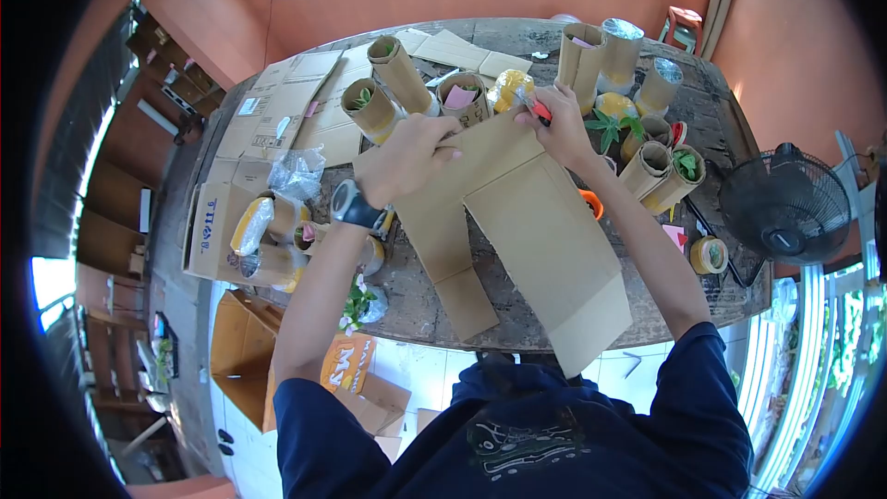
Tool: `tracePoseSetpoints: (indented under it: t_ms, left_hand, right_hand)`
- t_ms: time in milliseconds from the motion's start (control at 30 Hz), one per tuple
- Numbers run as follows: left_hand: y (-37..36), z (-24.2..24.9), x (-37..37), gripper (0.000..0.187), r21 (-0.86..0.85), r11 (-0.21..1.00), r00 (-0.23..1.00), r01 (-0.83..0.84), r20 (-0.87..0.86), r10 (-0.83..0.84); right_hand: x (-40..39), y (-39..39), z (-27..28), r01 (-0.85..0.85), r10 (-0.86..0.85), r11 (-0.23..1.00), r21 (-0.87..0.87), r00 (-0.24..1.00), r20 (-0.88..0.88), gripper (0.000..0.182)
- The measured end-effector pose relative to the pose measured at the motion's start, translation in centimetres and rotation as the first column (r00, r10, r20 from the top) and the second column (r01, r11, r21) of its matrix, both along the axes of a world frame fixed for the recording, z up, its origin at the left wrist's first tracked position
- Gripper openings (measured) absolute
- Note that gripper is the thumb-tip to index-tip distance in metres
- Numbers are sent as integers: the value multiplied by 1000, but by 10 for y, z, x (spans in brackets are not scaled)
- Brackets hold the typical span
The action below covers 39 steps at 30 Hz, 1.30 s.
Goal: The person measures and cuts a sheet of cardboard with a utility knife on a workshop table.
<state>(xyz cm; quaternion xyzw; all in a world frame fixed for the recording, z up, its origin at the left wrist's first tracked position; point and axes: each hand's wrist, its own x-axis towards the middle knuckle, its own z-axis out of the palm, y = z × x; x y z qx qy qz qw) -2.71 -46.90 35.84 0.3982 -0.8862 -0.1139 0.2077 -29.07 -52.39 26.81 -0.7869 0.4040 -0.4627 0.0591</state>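
Head view: looking down on both hands, near the centre of the frame.
Right hand (565,137): fingers closed around red-handled tool (540,112), just above centre, at the top edge of cut cardboard (554,249); exact kind of tool too small to tell.
Left hand (407,159): to the left of the tool, fingers curled and gripping the upper left of the cardboard; black watch (356,205) strapped around the wrist.
Cardboard: spread across the middle of the frame, slanting from both hands toward the lower centre; split below into a narrow left strip and a wide right panel, both creased.
Counter (416,314): dark, wooden, worn, reaching beneath the cardboard and well past both sides.
Yellow bundle (511,90): just above the tool, near a short tube (464,100) with pink paper inside.
Cardboard tubes: standing upright or slightly tilted, some with leaves in the mouth; a tall one (399,74) at upper left of centre, another (580,60) at upper right of centre.
Crumpled plastic (297,173): left of the watch, near flat cardboard sheets (282,111).
Tape roll (710,256): at right, below black fan (785,203).
Open box (245,342): on the floor, lower left, beside orange carton (349,360).
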Motion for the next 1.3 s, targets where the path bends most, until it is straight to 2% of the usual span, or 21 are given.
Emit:
tracePoseSetpoints:
  t_ms: [133, 233, 333, 433, 467, 500, 567, 633, 733, 833, 933, 1033, 1300]
  left_hand:
    - [15, 45, -1, 28, 77, 997, 1000, 2, -6, -2]
    - [23, 53, -1, 27, 160, 984, 997, -73, -15, 77]
    - [25, 26, 1, 25, 153, 985, 995, -80, 63, 71]
    - [24, 4, 7, 25, 153, 985, 996, -85, 15, 84]
    - [26, 1, 7, 25, 172, 981, 996, -91, 12, 90]
    - [29, -2, 8, 24, 189, 977, 995, -98, 8, 99]
    - [32, -3, 11, 26, 214, 973, 995, -87, -32, 96]
    - [40, -5, 16, 29, 253, 967, 993, -43, -97, 70]
    - [51, 3, 16, 29, 358, 921, 982, -157, -43, 184]
    - [62, -4, 23, 22, 401, 893, 936, -203, -189, 297]
    - [78, -4, 21, 19, 336, 903, 919, -269, -190, 344]
    - [84, -11, 23, 17, 272, 906, 907, -323, -183, 378]
    - [82, -16, 26, 12, 153, 937, 933, -315, -131, 335]
  right_hand:
    - [3, 12, 22, 9, -13, 969, -248, 1000, -11, 17]
    - [5, 39, 28, -5, 20, 998, -69, 974, 226, 18]
    - [2, 67, -1, 142, -107, 983, -113, 957, 269, 21]
    - [6, 91, -40, 114, -152, 986, 124, 919, 364, 20]
    - [7, 104, -47, 8, -150, 940, 340, 907, 393, 20]
    - [12, 119, -50, -106, -154, 841, 531, 894, 421, 20]
    - [24, 140, -47, -260, -112, 670, 696, 891, 440, 20]
    - [41, 164, -40, -334, -18, 602, 725, 902, 431, 20]
    - [75, 184, -41, -462, 94, 779, 424, 755, 649, 27]
    - [77, 192, -16, -392, 207, 845, 364, 867, 453, 47]
    - [80, 195, -8, -424, 205, 792, 439, 863, 463, 63]
    - [81, 193, -4, -284, 201, 911, 300, 939, 279, 68]
    - [83, 193, -3, -258, 191, 900, 351, 958, 214, 66]
